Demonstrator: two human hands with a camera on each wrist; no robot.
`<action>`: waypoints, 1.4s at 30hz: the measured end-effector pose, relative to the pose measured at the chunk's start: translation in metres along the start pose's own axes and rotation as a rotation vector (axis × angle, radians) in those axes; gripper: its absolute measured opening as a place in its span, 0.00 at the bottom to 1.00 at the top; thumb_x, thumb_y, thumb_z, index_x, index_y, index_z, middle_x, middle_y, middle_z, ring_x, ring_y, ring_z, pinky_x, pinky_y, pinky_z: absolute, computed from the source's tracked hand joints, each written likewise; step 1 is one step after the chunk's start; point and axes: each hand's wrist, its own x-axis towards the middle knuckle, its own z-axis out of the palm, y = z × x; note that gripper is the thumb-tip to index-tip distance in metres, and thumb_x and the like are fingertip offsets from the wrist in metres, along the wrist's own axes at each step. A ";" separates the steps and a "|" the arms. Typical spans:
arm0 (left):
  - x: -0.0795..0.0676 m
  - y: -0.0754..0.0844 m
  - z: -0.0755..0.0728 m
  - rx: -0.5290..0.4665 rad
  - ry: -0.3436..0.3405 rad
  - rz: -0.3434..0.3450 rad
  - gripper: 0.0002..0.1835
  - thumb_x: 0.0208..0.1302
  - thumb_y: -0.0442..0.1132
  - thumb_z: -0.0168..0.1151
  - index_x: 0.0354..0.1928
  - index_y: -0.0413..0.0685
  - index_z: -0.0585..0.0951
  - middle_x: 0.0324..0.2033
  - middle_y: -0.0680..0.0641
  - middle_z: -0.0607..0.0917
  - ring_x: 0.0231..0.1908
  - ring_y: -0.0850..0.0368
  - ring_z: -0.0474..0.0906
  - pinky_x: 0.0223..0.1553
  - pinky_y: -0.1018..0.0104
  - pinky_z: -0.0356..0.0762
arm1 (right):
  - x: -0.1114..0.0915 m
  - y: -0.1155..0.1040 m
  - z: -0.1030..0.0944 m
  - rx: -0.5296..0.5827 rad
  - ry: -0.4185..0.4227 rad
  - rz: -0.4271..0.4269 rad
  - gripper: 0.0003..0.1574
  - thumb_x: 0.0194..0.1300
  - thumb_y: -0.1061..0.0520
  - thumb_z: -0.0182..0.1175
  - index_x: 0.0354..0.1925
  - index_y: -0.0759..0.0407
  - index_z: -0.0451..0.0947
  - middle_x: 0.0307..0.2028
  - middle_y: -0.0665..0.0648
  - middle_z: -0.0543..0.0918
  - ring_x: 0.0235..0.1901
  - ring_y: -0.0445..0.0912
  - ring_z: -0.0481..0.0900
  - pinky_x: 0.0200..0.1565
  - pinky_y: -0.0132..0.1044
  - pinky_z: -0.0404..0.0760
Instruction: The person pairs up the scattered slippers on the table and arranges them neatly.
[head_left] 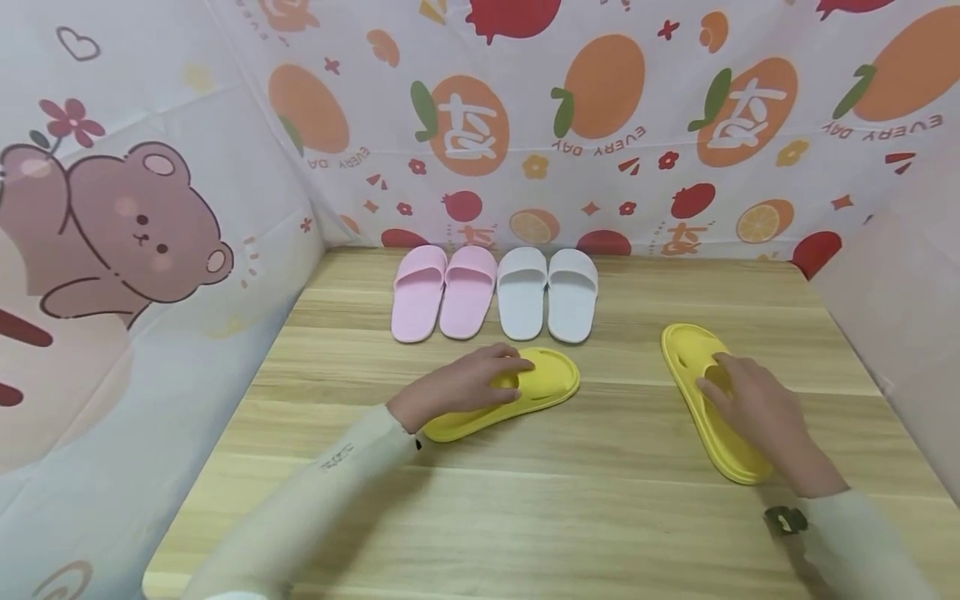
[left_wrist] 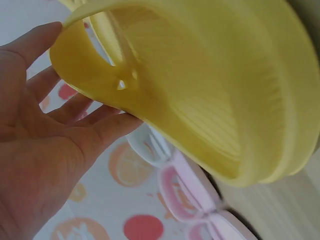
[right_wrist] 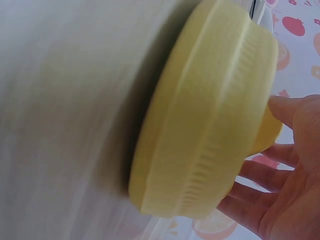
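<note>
A yellow slipper lies slantwise on the wooden table, toe to the right. My left hand grips its strap, thumb and fingers at the edge of the foot opening, as the left wrist view shows up close. Farther right is a second yellow slipper, its toe toward the back and left. My right hand holds that one by the strap, covering part of the footbed. In the right wrist view the slipper's heel fills the middle and hides where some fingertips touch.
Against the back of the wooden table stand a pink slipper pair and, touching on its right, a white pair. A fruit-print cloth hangs behind them; a bear-print cloth covers the left side.
</note>
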 end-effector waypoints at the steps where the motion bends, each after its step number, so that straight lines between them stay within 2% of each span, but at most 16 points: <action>1: 0.004 0.004 0.001 0.014 -0.003 0.014 0.26 0.72 0.50 0.60 0.70 0.57 0.74 0.65 0.47 0.74 0.63 0.52 0.72 0.66 0.55 0.71 | 0.000 0.000 0.000 0.000 0.000 0.002 0.42 0.74 0.36 0.52 0.68 0.68 0.66 0.59 0.78 0.74 0.56 0.74 0.73 0.47 0.73 0.73; 8: 0.035 0.032 0.009 0.095 0.014 0.117 0.25 0.72 0.48 0.62 0.68 0.52 0.76 0.60 0.45 0.78 0.57 0.53 0.76 0.62 0.59 0.74 | -0.003 -0.003 -0.002 -0.001 0.002 0.026 0.44 0.74 0.33 0.50 0.68 0.66 0.66 0.60 0.76 0.74 0.56 0.73 0.73 0.45 0.73 0.73; 13: 0.054 0.047 0.014 0.139 -0.019 0.118 0.26 0.72 0.51 0.61 0.68 0.52 0.76 0.59 0.46 0.78 0.55 0.55 0.78 0.60 0.63 0.75 | -0.003 -0.007 -0.003 0.018 -0.014 0.049 0.45 0.74 0.31 0.49 0.69 0.64 0.66 0.62 0.76 0.73 0.58 0.73 0.71 0.45 0.76 0.71; 17: 0.069 0.059 0.017 0.182 0.001 0.117 0.26 0.71 0.54 0.61 0.67 0.53 0.77 0.57 0.47 0.79 0.50 0.57 0.78 0.54 0.64 0.77 | -0.002 -0.008 -0.001 0.018 -0.002 0.045 0.44 0.74 0.32 0.50 0.69 0.65 0.66 0.61 0.76 0.74 0.58 0.73 0.72 0.45 0.75 0.72; 21: 0.084 0.074 0.025 0.253 0.062 0.058 0.26 0.69 0.59 0.61 0.63 0.57 0.78 0.49 0.49 0.80 0.39 0.59 0.76 0.36 0.65 0.76 | -0.002 -0.010 0.001 0.026 0.017 0.040 0.44 0.74 0.33 0.50 0.69 0.65 0.66 0.60 0.75 0.74 0.58 0.73 0.72 0.46 0.75 0.72; 24: 0.095 0.088 0.031 0.286 0.104 -0.013 0.24 0.68 0.59 0.60 0.59 0.57 0.79 0.43 0.50 0.79 0.35 0.59 0.74 0.28 0.64 0.72 | -0.001 -0.010 0.002 0.032 0.030 0.043 0.44 0.74 0.33 0.51 0.69 0.66 0.66 0.61 0.75 0.74 0.58 0.72 0.72 0.46 0.74 0.73; 28: 0.112 0.104 0.040 0.288 0.172 -0.087 0.17 0.68 0.58 0.60 0.48 0.55 0.80 0.36 0.50 0.78 0.34 0.58 0.74 0.26 0.62 0.73 | -0.001 -0.012 0.003 0.035 0.051 0.074 0.43 0.74 0.34 0.51 0.69 0.65 0.66 0.61 0.75 0.74 0.57 0.72 0.73 0.44 0.74 0.73; 31: 0.122 0.113 0.047 0.295 0.224 -0.142 0.15 0.67 0.57 0.59 0.43 0.54 0.79 0.35 0.49 0.78 0.34 0.57 0.74 0.25 0.60 0.74 | -0.001 -0.014 0.005 0.039 0.063 0.106 0.42 0.74 0.33 0.51 0.69 0.63 0.66 0.61 0.74 0.73 0.57 0.72 0.73 0.42 0.74 0.73; 37: 0.140 0.126 0.055 0.367 0.276 -0.215 0.19 0.71 0.57 0.54 0.50 0.52 0.80 0.41 0.47 0.80 0.34 0.54 0.78 0.26 0.59 0.77 | 0.003 -0.019 0.007 0.038 0.075 0.150 0.41 0.74 0.34 0.50 0.70 0.61 0.65 0.61 0.73 0.73 0.57 0.71 0.72 0.43 0.75 0.72; 42: 0.157 0.129 0.055 0.372 0.318 -0.264 0.20 0.71 0.60 0.55 0.47 0.52 0.81 0.40 0.47 0.81 0.35 0.52 0.80 0.29 0.59 0.79 | 0.011 -0.018 0.009 0.040 0.086 0.146 0.40 0.75 0.36 0.51 0.70 0.64 0.65 0.59 0.73 0.74 0.55 0.71 0.74 0.43 0.71 0.74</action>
